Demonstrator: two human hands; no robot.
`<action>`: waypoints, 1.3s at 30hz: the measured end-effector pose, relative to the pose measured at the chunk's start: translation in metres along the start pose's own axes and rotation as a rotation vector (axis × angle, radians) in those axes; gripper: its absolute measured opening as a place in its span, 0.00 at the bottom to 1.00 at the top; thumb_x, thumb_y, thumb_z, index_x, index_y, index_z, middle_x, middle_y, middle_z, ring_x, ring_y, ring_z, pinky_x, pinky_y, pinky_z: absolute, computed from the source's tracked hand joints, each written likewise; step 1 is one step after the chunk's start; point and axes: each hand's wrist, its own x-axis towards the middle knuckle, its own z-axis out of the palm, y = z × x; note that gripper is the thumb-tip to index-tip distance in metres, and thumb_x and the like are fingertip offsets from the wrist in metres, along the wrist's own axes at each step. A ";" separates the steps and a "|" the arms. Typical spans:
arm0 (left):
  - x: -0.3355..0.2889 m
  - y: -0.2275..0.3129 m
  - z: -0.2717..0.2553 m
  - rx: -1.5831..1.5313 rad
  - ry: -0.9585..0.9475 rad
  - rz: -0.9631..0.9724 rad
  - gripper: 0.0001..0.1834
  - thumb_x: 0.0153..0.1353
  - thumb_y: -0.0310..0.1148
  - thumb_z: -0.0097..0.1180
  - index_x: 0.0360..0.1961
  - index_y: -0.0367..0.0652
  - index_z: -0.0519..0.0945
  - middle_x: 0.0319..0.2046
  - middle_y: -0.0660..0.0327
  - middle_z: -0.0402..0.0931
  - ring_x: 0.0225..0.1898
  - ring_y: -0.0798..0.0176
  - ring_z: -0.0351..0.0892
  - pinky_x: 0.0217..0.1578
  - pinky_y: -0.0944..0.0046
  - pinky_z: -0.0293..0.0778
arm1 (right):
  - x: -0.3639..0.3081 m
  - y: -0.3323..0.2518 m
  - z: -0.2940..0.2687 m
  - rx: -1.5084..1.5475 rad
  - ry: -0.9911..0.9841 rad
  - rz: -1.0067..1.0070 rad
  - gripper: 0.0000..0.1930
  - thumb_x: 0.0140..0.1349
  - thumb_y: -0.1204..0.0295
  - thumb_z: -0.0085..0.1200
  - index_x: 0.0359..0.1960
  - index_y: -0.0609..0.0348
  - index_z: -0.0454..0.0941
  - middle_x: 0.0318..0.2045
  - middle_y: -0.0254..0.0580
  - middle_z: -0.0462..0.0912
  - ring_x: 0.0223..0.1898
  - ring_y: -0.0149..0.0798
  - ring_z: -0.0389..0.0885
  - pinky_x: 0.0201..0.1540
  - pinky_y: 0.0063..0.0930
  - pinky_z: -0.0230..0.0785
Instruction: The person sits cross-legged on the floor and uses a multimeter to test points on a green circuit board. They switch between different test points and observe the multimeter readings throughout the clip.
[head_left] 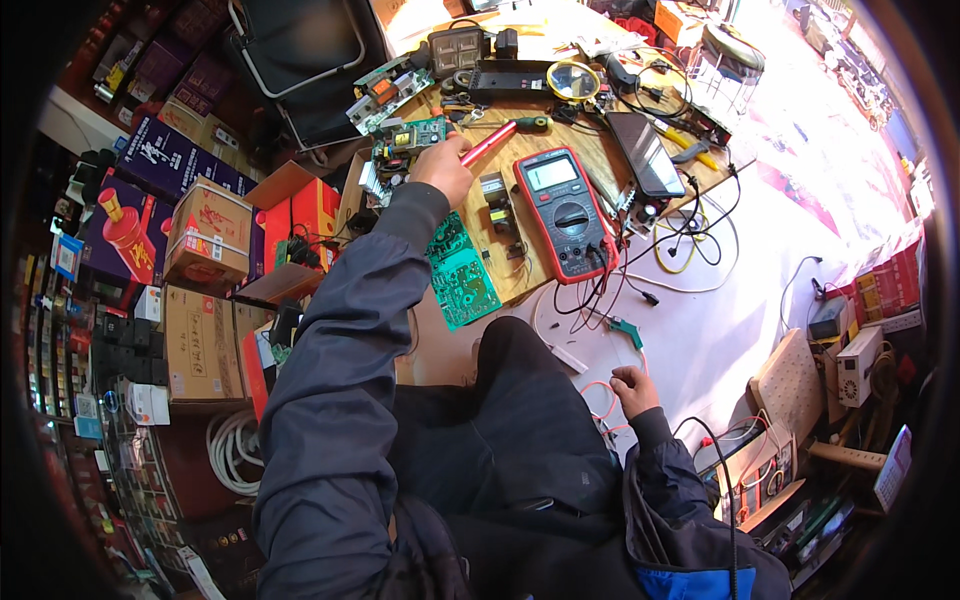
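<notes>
My left hand [443, 170] reaches over the wooden table, its fingers curled round a slim red pen-like tool [488, 145] that points up and to the right. Circuit boards with green faces [402, 143] lie just beyond and under that hand. A bare green circuit board [464, 278] hangs partly over the table's near edge. To its right lies a red-rimmed multimeter [568, 212] with leads plugged in. My right hand [636, 390] is closed, low beside my knee, next to orange wires [603, 398]; whatever its fingers hold is hidden. A green clip [627, 333] lies above it.
On the table [528, 272] are a phone [645, 155], yellow-handled pliers [690, 145], a magnifier [573, 81] and a black tray [522, 79]. Boxes [207, 230] stack up on the left. Loose cables [690, 240] trail off the table's right side. A wooden-framed board [790, 385] leans at right.
</notes>
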 end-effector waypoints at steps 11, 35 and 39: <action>-0.006 -0.002 0.016 -0.010 0.078 0.054 0.22 0.56 0.24 0.59 0.54 0.42 0.85 0.44 0.47 0.85 0.45 0.46 0.85 0.49 0.52 0.79 | -0.004 -0.052 0.001 0.036 -0.029 -0.074 0.16 0.69 0.70 0.62 0.53 0.67 0.82 0.42 0.45 0.89 0.45 0.37 0.88 0.51 0.31 0.79; -0.202 0.026 -0.070 -0.963 0.375 -0.203 0.15 0.71 0.27 0.58 0.56 0.32 0.80 0.49 0.57 0.83 0.49 0.66 0.81 0.55 0.65 0.76 | 0.120 -0.380 -0.020 -0.909 0.123 -0.595 0.19 0.60 0.74 0.58 0.51 0.70 0.74 0.41 0.70 0.86 0.48 0.67 0.86 0.51 0.56 0.77; -0.256 0.014 -0.059 -1.054 0.419 -0.379 0.13 0.72 0.26 0.59 0.54 0.32 0.81 0.46 0.59 0.83 0.47 0.67 0.81 0.52 0.65 0.77 | 0.142 -0.384 -0.007 -0.973 0.089 -0.505 0.18 0.59 0.75 0.59 0.48 0.74 0.73 0.41 0.73 0.85 0.50 0.67 0.86 0.53 0.55 0.78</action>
